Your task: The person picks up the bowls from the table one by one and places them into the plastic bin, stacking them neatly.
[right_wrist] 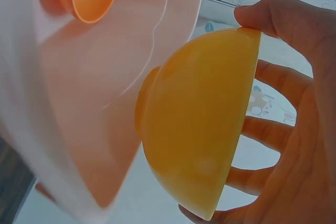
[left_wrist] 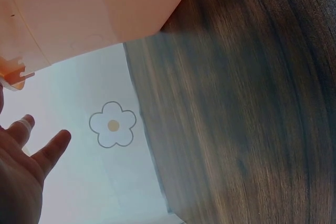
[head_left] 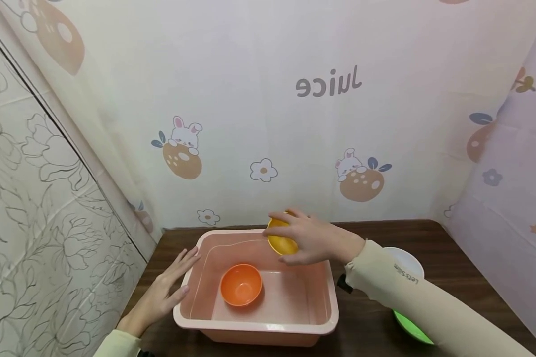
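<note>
A yellow bowl is held by its rim in my right hand, over the back right part of a pink basin. The right wrist view shows the yellow bowl from its side, with the thumb at one edge of the rim and fingers spread along it. Inside the basin an orange bowl stands upright, left of the middle. My left hand rests at the basin's left rim with its fingers extended. In the left wrist view that hand shows beside the basin's outer wall.
On the dark wooden table, a white dish and a green dish lie at the right, partly hidden by my right forearm. A patterned curtain hangs behind the table, and a floral panel stands at the left.
</note>
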The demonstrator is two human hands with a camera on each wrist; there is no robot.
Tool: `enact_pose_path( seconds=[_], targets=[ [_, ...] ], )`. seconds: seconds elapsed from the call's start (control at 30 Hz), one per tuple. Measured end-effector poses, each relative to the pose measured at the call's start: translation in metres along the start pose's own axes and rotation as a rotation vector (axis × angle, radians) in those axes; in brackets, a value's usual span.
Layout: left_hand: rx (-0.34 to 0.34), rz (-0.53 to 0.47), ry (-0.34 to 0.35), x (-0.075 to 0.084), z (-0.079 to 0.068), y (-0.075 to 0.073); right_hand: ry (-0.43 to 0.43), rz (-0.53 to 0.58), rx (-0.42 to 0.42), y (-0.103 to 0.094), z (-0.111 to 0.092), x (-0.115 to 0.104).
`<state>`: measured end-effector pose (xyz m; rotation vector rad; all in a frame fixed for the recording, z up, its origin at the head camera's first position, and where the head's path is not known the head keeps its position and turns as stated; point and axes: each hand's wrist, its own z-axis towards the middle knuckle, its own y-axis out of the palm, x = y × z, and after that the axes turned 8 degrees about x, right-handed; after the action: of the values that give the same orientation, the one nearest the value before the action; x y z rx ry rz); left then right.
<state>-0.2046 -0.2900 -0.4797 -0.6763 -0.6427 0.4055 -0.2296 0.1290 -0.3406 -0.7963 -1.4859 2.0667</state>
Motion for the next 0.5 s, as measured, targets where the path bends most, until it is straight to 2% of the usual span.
enact_pose_path(
  seconds=[0.5],
  targets=[
    [0.009,0.015,0.001,-0.001,-0.001,-0.001,-0.023,0.047,-0.023,0.016,0.020,-0.011]
  ],
)
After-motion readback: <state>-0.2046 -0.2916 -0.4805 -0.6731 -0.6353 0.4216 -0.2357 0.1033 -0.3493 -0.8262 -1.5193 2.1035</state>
